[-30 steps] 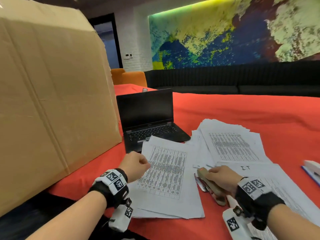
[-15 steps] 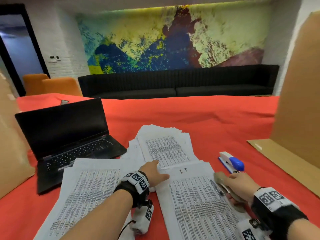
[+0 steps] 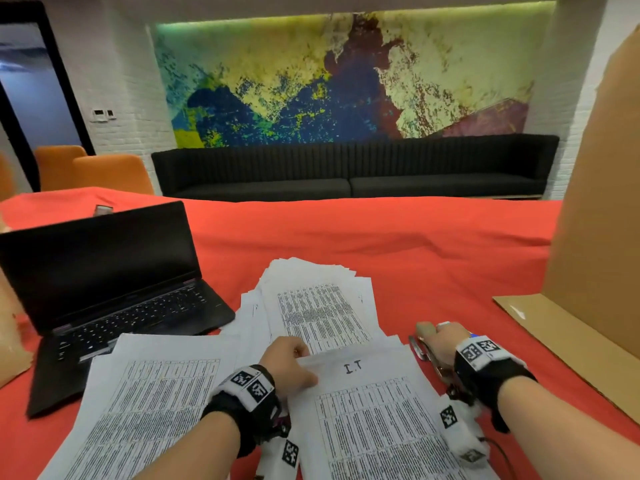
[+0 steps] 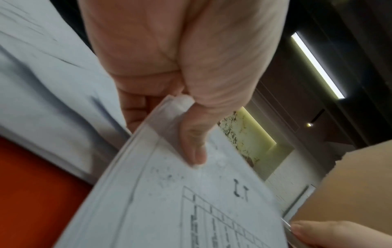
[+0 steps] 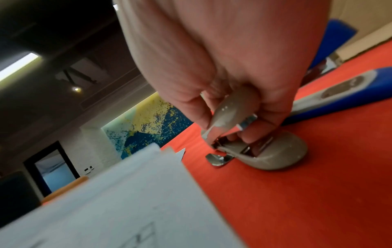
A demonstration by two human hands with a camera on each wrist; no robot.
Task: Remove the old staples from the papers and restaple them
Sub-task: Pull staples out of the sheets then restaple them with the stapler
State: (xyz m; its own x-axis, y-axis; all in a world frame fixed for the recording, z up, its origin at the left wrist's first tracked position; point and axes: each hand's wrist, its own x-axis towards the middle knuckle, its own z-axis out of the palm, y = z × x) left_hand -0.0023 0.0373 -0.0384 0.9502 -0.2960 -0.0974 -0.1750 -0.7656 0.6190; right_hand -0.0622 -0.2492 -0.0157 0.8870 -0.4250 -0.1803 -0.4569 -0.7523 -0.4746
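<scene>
A stapled paper stack marked "I.T" [image 3: 363, 403] lies in front of me on the red cloth. My left hand [image 3: 298, 365] pinches its top left corner; the left wrist view shows the thumb [image 4: 194, 147] on top of the stack [image 4: 191, 201] and fingers underneath. My right hand [image 3: 438, 336] grips a grey stapler [image 3: 423, 331] just off the stack's top right corner. In the right wrist view the stapler [image 5: 275, 154] has its base on the cloth and my right hand [image 5: 229, 120] curls round its upper arm. A blue stapler [image 5: 343, 94] lies close behind it.
An open black laptop [image 3: 114, 292] sits at the left. More printed piles lie at centre [image 3: 318, 306] and lower left [image 3: 149, 403]. A cardboard box [image 3: 595, 220] with a flat flap [image 3: 554, 337] stands at the right. Bare red cloth [image 3: 415, 251] stretches beyond the papers.
My left hand went from resting flat on the papers to pinching the "I.T" stack's corner. My right hand carried the grey stapler off the stack's edge onto the cloth. The head view shifted.
</scene>
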